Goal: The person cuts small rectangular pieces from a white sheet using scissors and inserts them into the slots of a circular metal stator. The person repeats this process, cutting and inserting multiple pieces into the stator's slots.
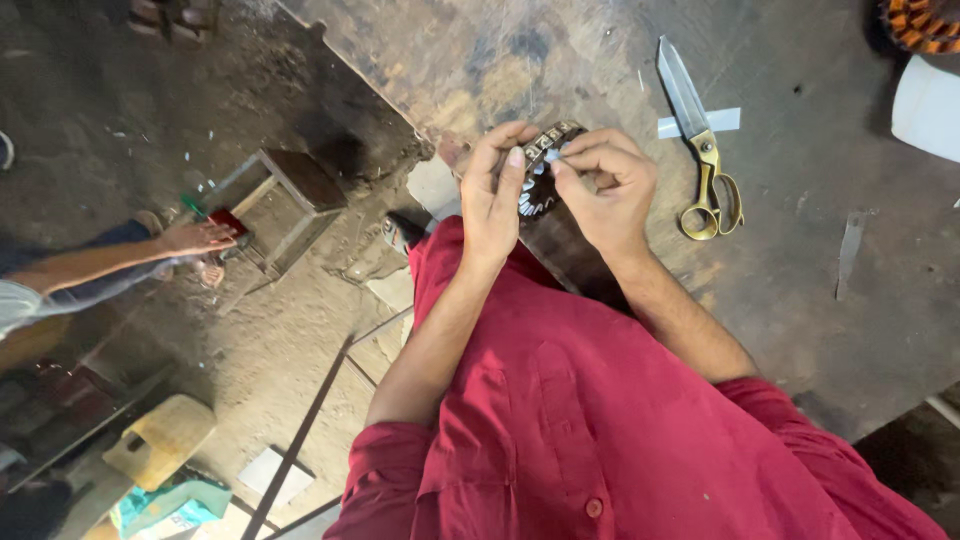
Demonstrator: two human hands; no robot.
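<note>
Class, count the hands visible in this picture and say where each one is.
3. The left hand and right hand together grip a small slotted ring at the workbench edge. Another person's hand reaches towards a wooden stool, far left.

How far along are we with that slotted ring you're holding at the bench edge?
Done: several slots of the slotted ring already show pale strips, most along its lower edge. In hand: the left hand steadies the ring while the right hand pinches a small pale piece at its top. Left: I cannot tell how many slots remain unfilled. The scissors and a white strip lie on the workbench.
</note>
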